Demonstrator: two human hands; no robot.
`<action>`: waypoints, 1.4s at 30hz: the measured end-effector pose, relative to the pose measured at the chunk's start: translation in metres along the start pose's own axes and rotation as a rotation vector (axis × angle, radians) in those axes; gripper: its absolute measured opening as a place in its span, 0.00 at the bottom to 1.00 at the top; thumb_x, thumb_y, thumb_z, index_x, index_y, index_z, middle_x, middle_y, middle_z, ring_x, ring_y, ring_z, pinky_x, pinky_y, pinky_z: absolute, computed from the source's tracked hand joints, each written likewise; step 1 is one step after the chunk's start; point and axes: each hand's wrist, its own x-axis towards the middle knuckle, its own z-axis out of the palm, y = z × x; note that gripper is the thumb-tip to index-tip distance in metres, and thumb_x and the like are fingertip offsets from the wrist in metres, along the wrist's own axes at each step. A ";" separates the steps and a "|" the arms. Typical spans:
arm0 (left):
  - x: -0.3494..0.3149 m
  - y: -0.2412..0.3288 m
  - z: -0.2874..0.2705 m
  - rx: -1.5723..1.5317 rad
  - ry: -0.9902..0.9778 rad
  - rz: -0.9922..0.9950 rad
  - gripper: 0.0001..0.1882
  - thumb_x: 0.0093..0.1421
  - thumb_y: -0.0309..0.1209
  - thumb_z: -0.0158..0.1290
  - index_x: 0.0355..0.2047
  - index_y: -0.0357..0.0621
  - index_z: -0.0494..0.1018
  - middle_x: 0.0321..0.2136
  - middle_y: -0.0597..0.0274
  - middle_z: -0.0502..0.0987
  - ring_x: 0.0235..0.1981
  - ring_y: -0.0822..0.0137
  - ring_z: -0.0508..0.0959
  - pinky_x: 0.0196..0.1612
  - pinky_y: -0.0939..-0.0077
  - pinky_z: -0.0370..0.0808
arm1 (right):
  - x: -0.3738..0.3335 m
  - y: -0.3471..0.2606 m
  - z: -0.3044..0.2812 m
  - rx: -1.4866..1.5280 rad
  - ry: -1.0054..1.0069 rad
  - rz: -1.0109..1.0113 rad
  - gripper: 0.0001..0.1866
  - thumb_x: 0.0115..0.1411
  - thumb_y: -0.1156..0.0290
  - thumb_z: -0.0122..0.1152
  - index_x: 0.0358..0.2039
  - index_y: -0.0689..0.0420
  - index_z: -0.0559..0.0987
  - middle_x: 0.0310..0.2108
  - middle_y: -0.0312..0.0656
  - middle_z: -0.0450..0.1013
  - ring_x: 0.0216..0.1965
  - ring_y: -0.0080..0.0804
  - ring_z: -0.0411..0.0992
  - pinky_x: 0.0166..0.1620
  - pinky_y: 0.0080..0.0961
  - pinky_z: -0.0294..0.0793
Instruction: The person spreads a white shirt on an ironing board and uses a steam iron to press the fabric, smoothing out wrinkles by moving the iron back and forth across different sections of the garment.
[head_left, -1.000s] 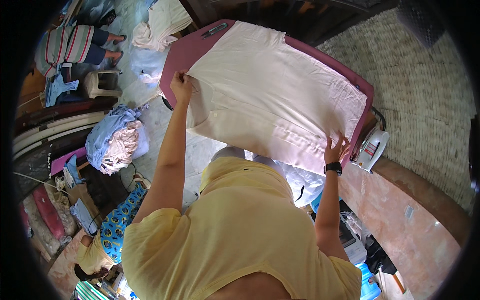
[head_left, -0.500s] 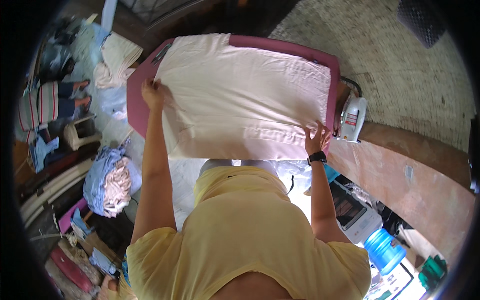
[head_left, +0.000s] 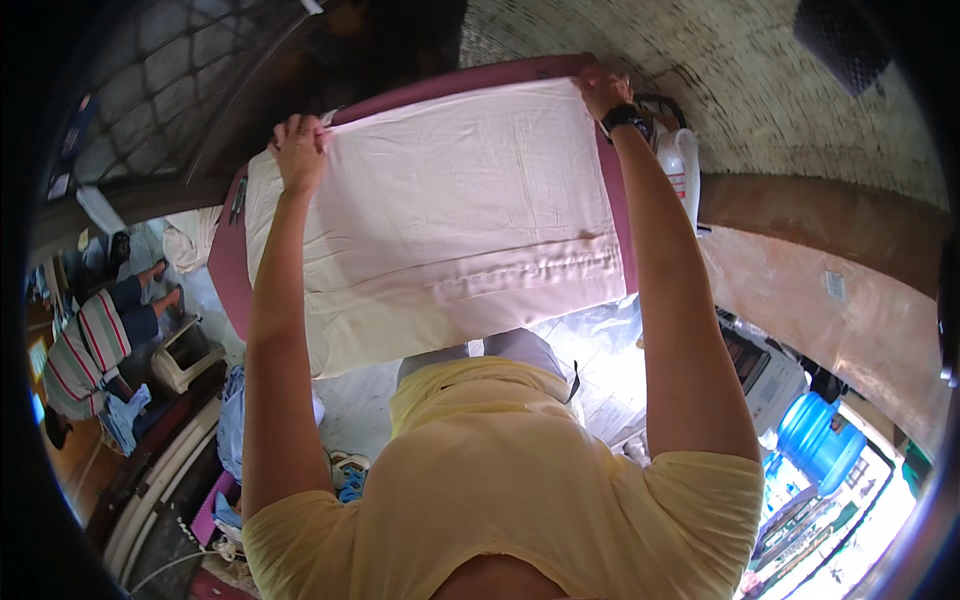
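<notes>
A cream cloth garment (head_left: 460, 190) lies spread over a maroon padded ironing board (head_left: 228, 270), its near edge hanging over the front. A gathered, puckered band crosses its right front part. At the far left edge, my left hand (head_left: 299, 152) has its fingers closed on the cloth. My right hand (head_left: 606, 92), with a black watch (head_left: 620, 118) on the wrist, grips the far right corner; its fingertips are slightly blurred. Just beyond the board's right end stands a white clothes iron (head_left: 679, 170), partly behind my right forearm. A small dark tool (head_left: 238, 200) rests at the board's left end.
A brown ledge (head_left: 820, 210) runs along the right. Behind my right arm are a large blue water bottle (head_left: 822, 440) and a grey appliance (head_left: 765, 385). On the left sit a person in a striped shirt (head_left: 90, 340), a beige stool (head_left: 185, 355) and bundled laundry (head_left: 230, 425).
Both hands have moved to the garment's far edge, my right one travelling far forward from the near right corner. The cloth's far edge now lies straighter, and more hangs over the near left.
</notes>
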 end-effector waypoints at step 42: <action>0.156 0.336 0.061 -0.496 -0.540 0.966 0.06 0.57 0.21 0.55 0.35 0.38 0.71 0.33 0.54 0.71 0.40 0.53 0.74 0.43 0.61 0.70 | -0.212 0.067 -0.083 -0.153 0.509 0.382 0.25 0.59 0.57 0.59 0.51 0.61 0.74 0.50 0.59 0.67 0.52 0.59 0.64 0.56 0.54 0.62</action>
